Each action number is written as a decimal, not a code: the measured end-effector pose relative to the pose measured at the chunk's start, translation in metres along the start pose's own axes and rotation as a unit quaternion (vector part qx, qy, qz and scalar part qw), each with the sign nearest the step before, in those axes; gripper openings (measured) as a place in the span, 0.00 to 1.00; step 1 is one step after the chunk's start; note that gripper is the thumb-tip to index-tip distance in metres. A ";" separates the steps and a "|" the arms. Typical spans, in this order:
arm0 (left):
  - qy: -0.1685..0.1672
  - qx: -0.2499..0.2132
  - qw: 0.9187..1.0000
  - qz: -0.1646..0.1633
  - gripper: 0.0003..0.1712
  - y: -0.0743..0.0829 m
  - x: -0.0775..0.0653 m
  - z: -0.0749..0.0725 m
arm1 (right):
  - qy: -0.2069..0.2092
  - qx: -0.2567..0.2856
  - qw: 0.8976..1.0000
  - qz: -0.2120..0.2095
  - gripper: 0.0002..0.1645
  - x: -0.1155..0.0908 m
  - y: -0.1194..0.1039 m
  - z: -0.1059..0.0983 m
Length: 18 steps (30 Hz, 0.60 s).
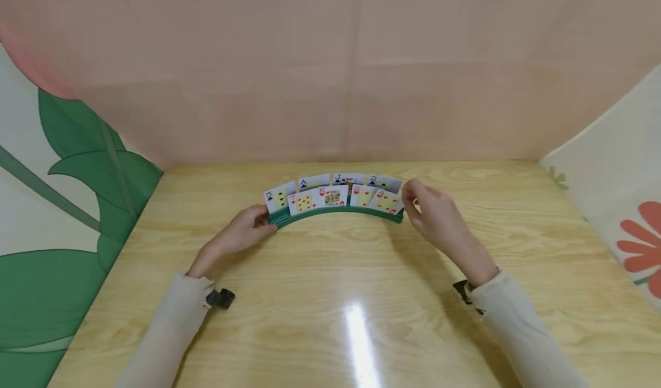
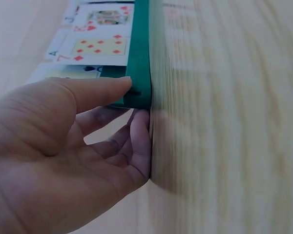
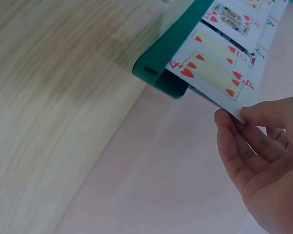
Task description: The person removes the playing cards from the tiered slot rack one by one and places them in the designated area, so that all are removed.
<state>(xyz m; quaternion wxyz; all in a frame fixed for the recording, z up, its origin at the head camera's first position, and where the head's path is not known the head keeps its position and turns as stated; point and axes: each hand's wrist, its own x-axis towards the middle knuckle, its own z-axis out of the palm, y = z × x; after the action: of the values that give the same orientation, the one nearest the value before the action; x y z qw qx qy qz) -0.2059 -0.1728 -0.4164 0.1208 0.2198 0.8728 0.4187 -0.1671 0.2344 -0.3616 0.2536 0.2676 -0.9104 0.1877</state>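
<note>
In the head view, a curved green card holder (image 1: 335,209) stands on the wooden counter (image 1: 330,296) with two rows of playing cards. In its front row, from left to right, the marks read 7 of diamonds (image 1: 303,203), K of hearts (image 1: 333,197), 2 of hearts (image 1: 363,195) and 4 of hearts (image 1: 387,202). In its back row, an A (image 1: 312,182), a J (image 1: 347,179) and a 2 of spades (image 1: 383,183) can be read; the index on the leftmost card (image 1: 280,197) is too small to be sure of. The person's left hand (image 1: 241,230) is at the holder's left end, the right hand (image 1: 439,213) at its right end.

The left wrist view shows what the head view hides: the thumb lies on the front of the holder's end and the other fingers curl behind it, pinching that end between them, low by the counter. The 7 and K stand just beyond the thumb.

In the right wrist view, both corner 4s are legible. The right thumb and fingers pinch the upper outer corner of that card, which sticks out past the holder's end, while its lower edge sits at the holder. The 4 overlaps the 2 of hearts.
</note>
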 end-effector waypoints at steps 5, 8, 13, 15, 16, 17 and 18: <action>-0.008 -0.003 1.000 -0.002 0.22 -0.002 -0.001 -0.004 | 0.008 -0.011 1.000 -0.012 0.11 0.003 0.003 0.000; -0.009 -0.006 1.000 -0.005 0.22 0.000 -0.002 -0.006 | 0.004 -0.008 1.000 -0.018 0.09 0.005 0.003 -0.003; -0.013 -0.004 1.000 -0.004 0.21 0.000 -0.001 -0.006 | -0.009 0.007 1.000 -0.025 0.11 0.005 0.003 -0.006; -0.014 -0.005 1.000 -0.003 0.22 0.001 -0.001 -0.005 | -0.011 0.008 1.000 -0.022 0.12 0.004 0.004 -0.007; -0.015 -0.006 1.000 -0.003 0.22 0.001 -0.001 -0.004 | -0.010 0.009 1.000 -0.020 0.12 0.003 0.004 -0.007; -0.017 -0.008 1.000 -0.004 0.22 0.002 -0.001 -0.004 | -0.010 0.010 1.000 -0.018 0.13 0.003 0.004 -0.008; -0.018 -0.010 1.000 -0.004 0.22 0.002 -0.001 -0.004 | -0.010 0.011 1.000 -0.016 0.14 0.002 0.004 -0.009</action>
<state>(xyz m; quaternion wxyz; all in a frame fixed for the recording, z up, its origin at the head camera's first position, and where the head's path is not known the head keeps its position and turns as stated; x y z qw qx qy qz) -0.2057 -0.1748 -0.4128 0.1404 0.2224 0.8674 0.4224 -0.1679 0.2411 -0.3540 0.2451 0.2869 -0.9063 0.1905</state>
